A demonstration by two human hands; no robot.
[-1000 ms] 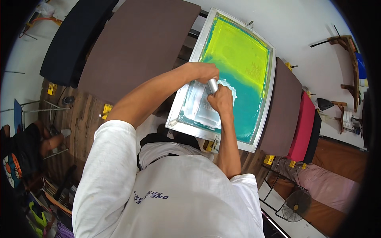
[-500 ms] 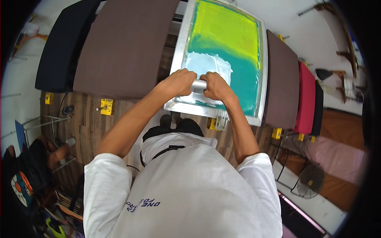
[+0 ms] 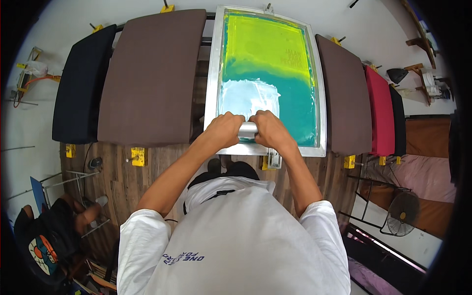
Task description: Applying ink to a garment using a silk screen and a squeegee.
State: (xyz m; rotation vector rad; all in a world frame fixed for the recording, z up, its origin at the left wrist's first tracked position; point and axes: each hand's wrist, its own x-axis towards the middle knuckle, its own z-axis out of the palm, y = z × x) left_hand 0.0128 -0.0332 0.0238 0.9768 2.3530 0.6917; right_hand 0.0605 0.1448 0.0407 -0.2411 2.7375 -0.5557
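My left hand (image 3: 226,130) and my right hand (image 3: 270,130) are both closed around a squeegee with a silver-grey handle (image 3: 248,128), one at each end. The squeegee stands at the near end of a screen-printing screen with a metal frame (image 3: 213,83). Pale bluish-white ink (image 3: 245,94) lies in a patch on the mesh just beyond my hands. The mesh (image 3: 297,110) is teal in its near part, and yellow-green tape or coating (image 3: 265,42) covers the far part. My fingers and forearms hide the blade and part of the near frame edge.
Left of the screen are a brown fabric-covered board (image 3: 150,78) and a black one (image 3: 83,86). Brown (image 3: 344,93), red (image 3: 379,110) and black boards stand to the right. Yellow brackets (image 3: 139,156) jut from their near ends. A fan (image 3: 403,213) is at lower right, a seated person (image 3: 49,241) at lower left.
The whole view has shifted, so the screen and boards appear lower and straighter. Both hands keep their grip on the squeegee, which seems slightly closer to the near frame edge.
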